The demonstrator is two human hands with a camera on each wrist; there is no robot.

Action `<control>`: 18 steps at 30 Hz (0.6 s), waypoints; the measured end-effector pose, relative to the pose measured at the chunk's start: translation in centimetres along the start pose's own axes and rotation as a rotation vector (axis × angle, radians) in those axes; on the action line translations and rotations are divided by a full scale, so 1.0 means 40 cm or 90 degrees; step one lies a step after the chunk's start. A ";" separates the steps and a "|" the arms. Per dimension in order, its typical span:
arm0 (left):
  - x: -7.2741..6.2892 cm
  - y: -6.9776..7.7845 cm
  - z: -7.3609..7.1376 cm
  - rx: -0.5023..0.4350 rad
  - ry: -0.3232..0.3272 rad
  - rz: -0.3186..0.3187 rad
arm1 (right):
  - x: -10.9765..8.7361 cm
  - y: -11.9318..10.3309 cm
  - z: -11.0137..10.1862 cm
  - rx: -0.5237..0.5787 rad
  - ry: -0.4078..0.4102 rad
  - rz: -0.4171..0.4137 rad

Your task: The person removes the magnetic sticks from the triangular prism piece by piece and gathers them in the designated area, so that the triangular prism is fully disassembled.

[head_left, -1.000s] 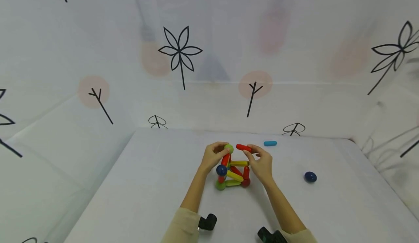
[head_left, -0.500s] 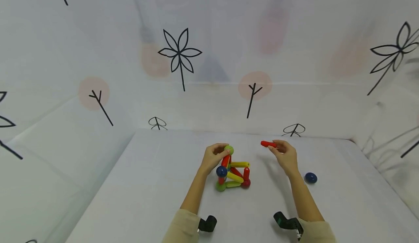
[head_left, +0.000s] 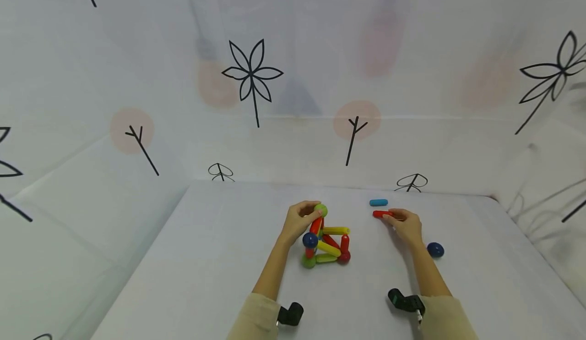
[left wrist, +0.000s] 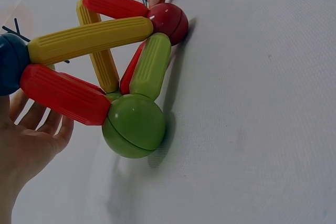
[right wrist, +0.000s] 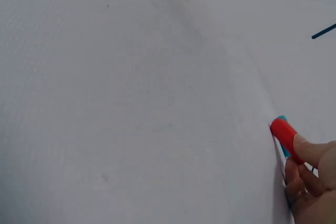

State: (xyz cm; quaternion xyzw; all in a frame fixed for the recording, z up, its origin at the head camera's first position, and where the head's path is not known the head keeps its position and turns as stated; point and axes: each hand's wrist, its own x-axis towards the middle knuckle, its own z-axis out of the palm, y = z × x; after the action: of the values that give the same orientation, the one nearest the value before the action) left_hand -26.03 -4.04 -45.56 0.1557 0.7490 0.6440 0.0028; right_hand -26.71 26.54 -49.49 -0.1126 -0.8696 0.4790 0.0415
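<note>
My left hand [head_left: 295, 222] pinches the light green ball [head_left: 322, 209] at the top of a structure of coloured rods and balls. In the left wrist view a green ball [left wrist: 134, 127], a dark red ball [left wrist: 169, 22] and yellow, red and green rods show joined together; the lower balls rest on the table. To the right, my right hand [head_left: 407, 227] pinches a loose red rod [head_left: 381, 214] between thumb and fingers, low over the table. Just behind that rod lies a light blue rod [head_left: 378, 202]. In the right wrist view the red rod [right wrist: 286, 138] partly hides the blue one.
A loose dark blue ball [head_left: 435, 250] lies on the white table [head_left: 206, 258], right of my right forearm. A white cloth wall [head_left: 293, 146] with printed plants rises behind the table. Dark wrist cameras [head_left: 291, 313] stick out from both sleeves.
My right hand has moved right with the red rod, away from the structure, then down near the table in front of the light blue rod. The left hand has stayed on the green ball.
</note>
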 end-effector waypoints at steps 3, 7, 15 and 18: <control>-0.001 0.001 0.000 -0.001 0.001 -0.009 | 0.013 -0.002 0.003 -0.010 0.000 0.015; -0.002 0.002 -0.001 -0.007 -0.001 -0.019 | 0.033 -0.004 0.006 -0.023 0.015 0.006; -0.035 0.077 -0.003 -0.006 -0.011 -0.005 | 0.054 0.007 0.018 -0.003 0.073 -0.081; -0.038 0.085 -0.003 -0.003 -0.006 -0.006 | 0.056 0.005 0.021 0.004 0.068 -0.096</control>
State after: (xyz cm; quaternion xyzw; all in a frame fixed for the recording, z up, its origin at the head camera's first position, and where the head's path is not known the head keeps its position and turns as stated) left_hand -23.84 -4.11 -42.54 0.1555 0.7479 0.6452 0.0099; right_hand -29.00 26.50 -50.20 -0.0724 -0.8704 0.4708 0.1243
